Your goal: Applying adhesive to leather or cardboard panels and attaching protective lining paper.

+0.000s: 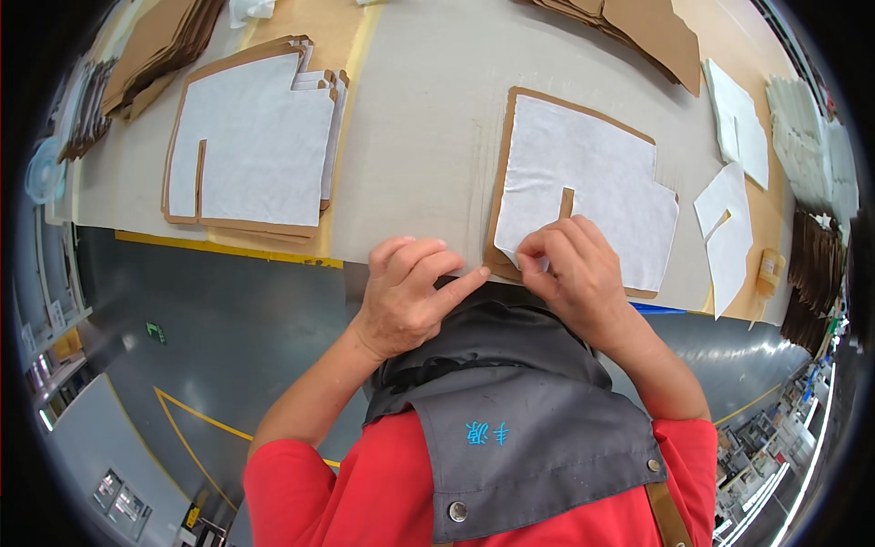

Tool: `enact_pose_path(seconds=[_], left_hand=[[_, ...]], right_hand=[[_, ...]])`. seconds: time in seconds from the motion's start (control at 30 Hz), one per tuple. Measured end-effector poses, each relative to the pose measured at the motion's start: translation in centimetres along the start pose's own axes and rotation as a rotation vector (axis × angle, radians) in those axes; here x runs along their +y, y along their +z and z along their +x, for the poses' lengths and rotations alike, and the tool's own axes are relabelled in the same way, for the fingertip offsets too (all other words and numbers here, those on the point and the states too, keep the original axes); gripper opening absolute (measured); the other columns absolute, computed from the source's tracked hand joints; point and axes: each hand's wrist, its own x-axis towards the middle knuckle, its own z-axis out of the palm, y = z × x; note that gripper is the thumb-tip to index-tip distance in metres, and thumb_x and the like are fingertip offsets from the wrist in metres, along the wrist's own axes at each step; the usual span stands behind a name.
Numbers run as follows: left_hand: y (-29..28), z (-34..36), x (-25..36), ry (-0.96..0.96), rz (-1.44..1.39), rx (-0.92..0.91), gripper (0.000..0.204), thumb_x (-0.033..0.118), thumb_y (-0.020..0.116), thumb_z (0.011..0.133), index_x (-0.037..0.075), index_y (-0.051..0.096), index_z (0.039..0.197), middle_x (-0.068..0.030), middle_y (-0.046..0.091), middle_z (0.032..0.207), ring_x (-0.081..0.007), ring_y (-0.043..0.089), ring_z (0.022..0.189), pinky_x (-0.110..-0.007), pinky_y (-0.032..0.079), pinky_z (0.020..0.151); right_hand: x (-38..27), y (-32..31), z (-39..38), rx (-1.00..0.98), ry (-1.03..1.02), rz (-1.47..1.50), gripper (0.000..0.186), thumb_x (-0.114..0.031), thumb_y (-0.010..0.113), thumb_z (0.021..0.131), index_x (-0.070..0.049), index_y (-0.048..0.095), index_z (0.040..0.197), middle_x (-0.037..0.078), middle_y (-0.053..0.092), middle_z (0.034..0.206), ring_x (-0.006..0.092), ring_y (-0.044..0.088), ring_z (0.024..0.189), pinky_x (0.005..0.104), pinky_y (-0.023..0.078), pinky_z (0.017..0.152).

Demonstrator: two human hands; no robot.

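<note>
From my head view I look down at a pale table [419,118], with the work at its near edge, right of the middle. A white sheet [583,150] lies there on a brown piece [497,262], whose brown margin shows along the left, far and near sides. The sheet has a stepped notch at its far right corner and a narrow slot that shows brown.

My right hand [576,273] is over the near side of the sheet, covering the slot's lower end. Its grip is pinching the sheet's near left corner between thumb and forefinger, and the corner is slightly raised off the brown.

My left hand [415,294] is just beyond the table's edge, left of that corner. Its grip is spread and holds nothing; one digit points at the brown corner, and I cannot tell whether the tip touches it.

Well to the left lies a stack of white-faced brown pieces [255,146], with a brown pile [169,50] past it. Another brown pile [638,36] is at the far side. To the right I see a white slotted sheet [736,118], a second one [726,228] nearer me, and a small yellowish bottle [769,272].
</note>
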Motion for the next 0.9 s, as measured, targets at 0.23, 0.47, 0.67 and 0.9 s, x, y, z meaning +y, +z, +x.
enact_pose_path(seconds=[0.23,0.47,0.67,0.9], left_hand=[[-0.2,0.1,0.2,0.002,0.006,-0.007,0.041,0.01,0.063,0.074,0.024,0.077,0.109,0.0044,0.057,0.101,-0.0191,0.053,0.105,-0.039,0.036,0.097],[-0.4,0.6,0.3,-0.011,-0.064,0.047,0.04,0.007,0.064,0.072,0.02,0.077,0.108,0.0031,0.058,0.101,-0.0204,0.053,0.106,-0.038,0.037,0.093],[-0.5,3.3,0.4,-0.069,-0.012,0.042,0.043,0.006,0.067,0.069,0.019,0.075,0.109,0.002,0.058,0.108,-0.0215,0.052,0.109,-0.037,0.035,0.091],[-0.2,3.6,-0.2,-0.062,0.061,-0.078,0.045,0.018,0.073,0.067,0.019,0.074,0.112,0.0026,0.058,0.114,-0.0219,0.05,0.113,-0.038,0.032,0.095]], right_hand=[[1.0,-2.1,0.1,-0.017,0.338,0.243,0.011,0.0,0.072,0.079,-0.004,0.064,0.085,0.006,0.062,0.081,0.0211,0.06,0.074,0.0328,0.049,0.065],[1.3,-2.4,0.0,0.043,0.32,0.24,0.011,0.0,0.072,0.08,-0.004,0.064,0.086,0.005,0.064,0.083,0.0212,0.062,0.078,0.0332,0.05,0.067],[1.0,-2.1,0.1,0.036,0.304,0.289,0.012,0.001,0.072,0.08,-0.005,0.064,0.087,0.005,0.065,0.085,0.0211,0.062,0.08,0.0324,0.05,0.069],[2.1,-2.6,0.0,0.087,0.547,0.475,0.008,-0.005,0.07,0.088,-0.002,0.066,0.094,0.005,0.069,0.092,0.0154,0.062,0.084,0.0289,0.05,0.08]])
